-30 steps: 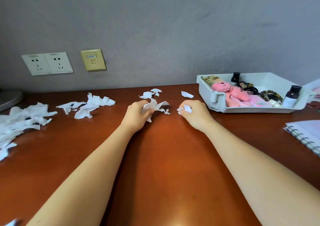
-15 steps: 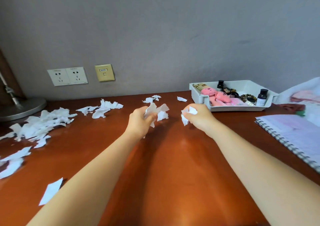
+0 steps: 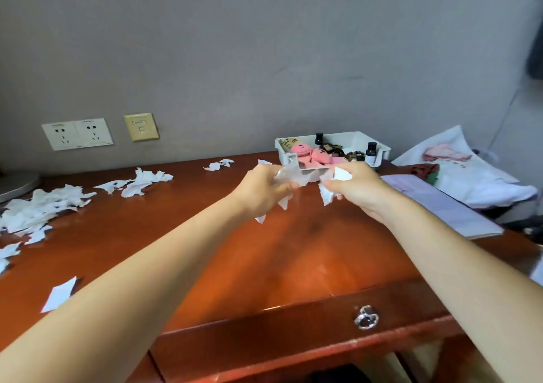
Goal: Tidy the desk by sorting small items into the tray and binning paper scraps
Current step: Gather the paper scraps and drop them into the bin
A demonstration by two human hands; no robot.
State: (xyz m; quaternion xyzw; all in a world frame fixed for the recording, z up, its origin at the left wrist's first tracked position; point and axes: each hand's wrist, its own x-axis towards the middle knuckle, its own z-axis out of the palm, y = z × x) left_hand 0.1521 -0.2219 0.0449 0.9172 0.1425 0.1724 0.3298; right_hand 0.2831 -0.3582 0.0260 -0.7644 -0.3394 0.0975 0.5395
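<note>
Our left hand point(image 3: 261, 190) clutches paper scraps point(image 3: 289, 175); our right hand point(image 3: 357, 188) grips another wad point(image 3: 340, 174), both above the worktop point(image 3: 205, 235), near the tray point(image 3: 355, 139) at its back edge.

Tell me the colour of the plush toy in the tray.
Pink. The plush toy lies in the white tray, clearest in the head view.

head view | above desk point(image 3: 205, 250) | facing forward-down toward wall point(image 3: 264, 59)
</note>
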